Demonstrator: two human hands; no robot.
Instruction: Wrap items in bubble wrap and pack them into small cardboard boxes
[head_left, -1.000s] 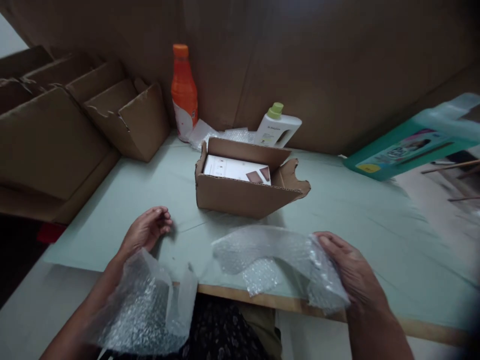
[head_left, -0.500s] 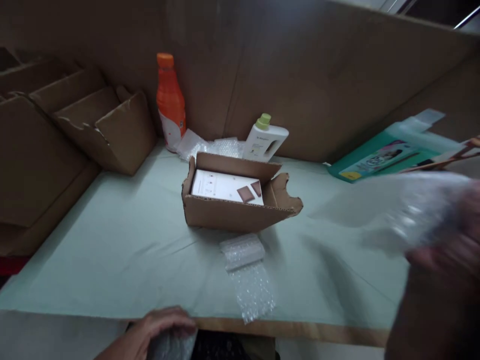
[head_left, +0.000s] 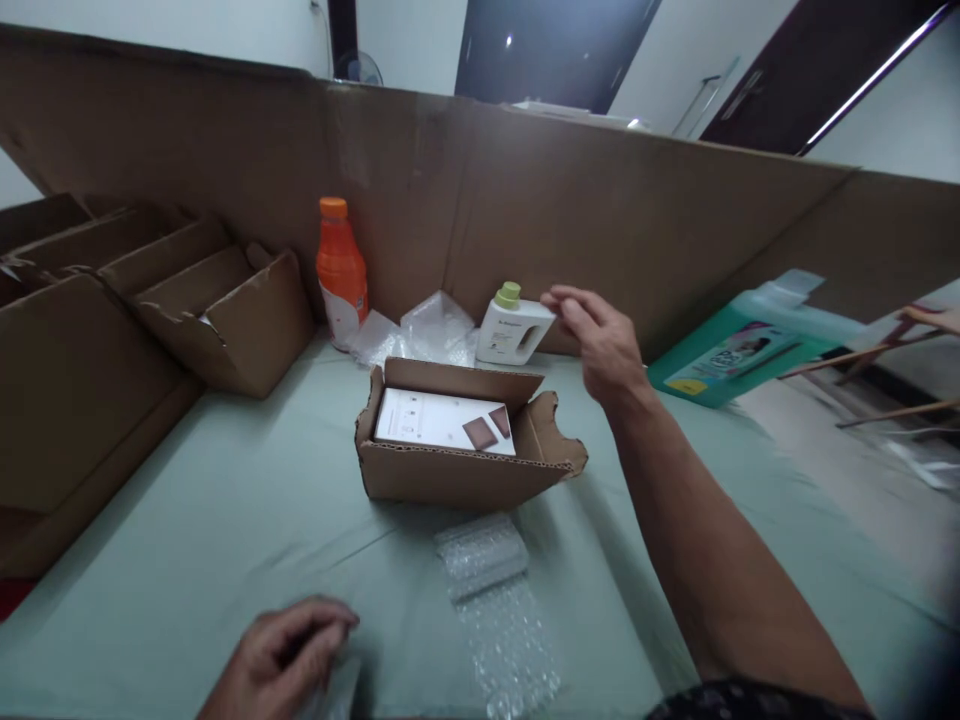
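Green table point(head_left: 225, 500); white bottle point(head_left: 514, 328) stands cap-up; right hand point(head_left: 600, 345) spread wide beside it

A tall cardboard screen point(head_left: 675, 230) backs the pale-green table point(head_left: 187, 520) (white walls point(head_left: 405, 40), dark doorway point(head_left: 555, 50) beyond).

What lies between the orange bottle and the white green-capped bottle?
Crumpled clear plastic wrap fills the stretch between the orange bottle and the white bottle, at the foot of the cardboard wall, as the head view shows.

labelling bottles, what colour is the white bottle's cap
Light green cap on the white bottle, seen in the head view.
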